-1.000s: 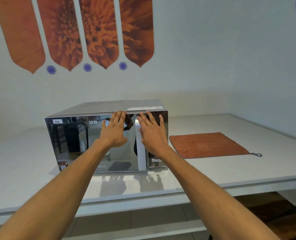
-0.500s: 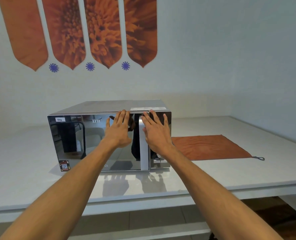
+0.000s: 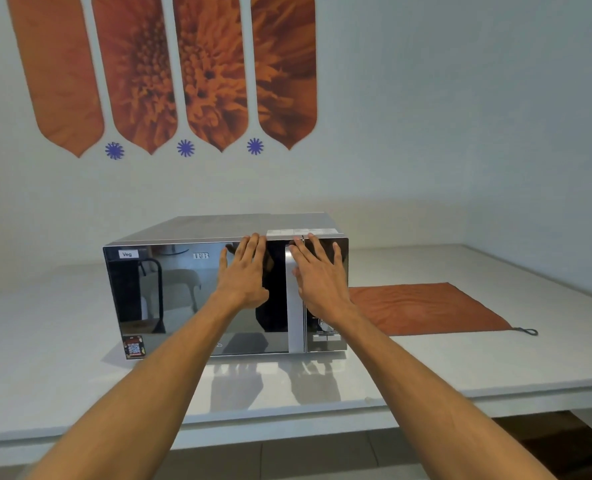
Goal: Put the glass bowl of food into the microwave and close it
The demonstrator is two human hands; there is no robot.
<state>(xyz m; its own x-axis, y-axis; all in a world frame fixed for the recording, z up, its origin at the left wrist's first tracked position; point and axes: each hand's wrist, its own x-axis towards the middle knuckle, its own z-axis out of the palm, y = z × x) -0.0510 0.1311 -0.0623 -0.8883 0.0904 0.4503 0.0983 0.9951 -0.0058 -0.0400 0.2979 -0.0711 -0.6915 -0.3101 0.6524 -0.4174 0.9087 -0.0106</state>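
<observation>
- Microwave on counter, door shut; bowl not visible.
- Left hand, right hand: fingers spread flat, apparently touching front, gripping nothing.

Microwave is finished in mirror-black with silver trim, cloth is rust orange, counter is white.

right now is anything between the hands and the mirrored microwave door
Nothing visible. The left hand lies flat on the mirrored microwave door, and the right hand rests flat across the silver vertical door handle and the control panel. The door looks shut. No glass bowl is in view.
</observation>
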